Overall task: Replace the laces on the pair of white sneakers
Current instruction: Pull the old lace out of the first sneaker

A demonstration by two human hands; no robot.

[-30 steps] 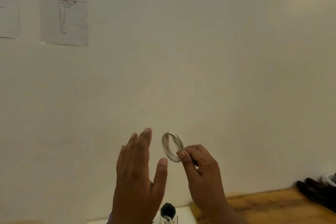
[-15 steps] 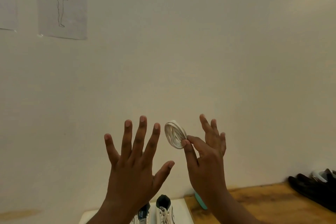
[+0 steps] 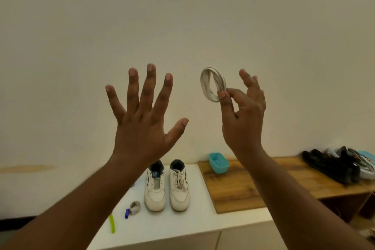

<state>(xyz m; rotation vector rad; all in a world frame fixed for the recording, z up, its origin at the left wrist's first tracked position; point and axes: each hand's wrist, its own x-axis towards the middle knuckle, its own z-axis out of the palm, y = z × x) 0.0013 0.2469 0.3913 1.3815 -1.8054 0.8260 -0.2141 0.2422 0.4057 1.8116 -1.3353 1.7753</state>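
Head view. Left hand (image 3: 142,126): raised before the wall, fingers spread wide, holding nothing. Right hand (image 3: 243,119): raised, thumb and forefinger pinching a coiled white lace (image 3: 212,84); other fingers loosely extended. Pair of white sneakers (image 3: 167,186): side by side on the white cabinet top (image 3: 233,221), toes toward the camera; left one unlaced, right one laced. Second coiled lace (image 3: 135,207): beside the left sneaker. Turquoise tray (image 3: 219,163): on the wooden board (image 3: 243,189).

two white sneakers (image 3: 167,185), two coiled laces (image 3: 213,84), one teal tub (image 3: 218,163)
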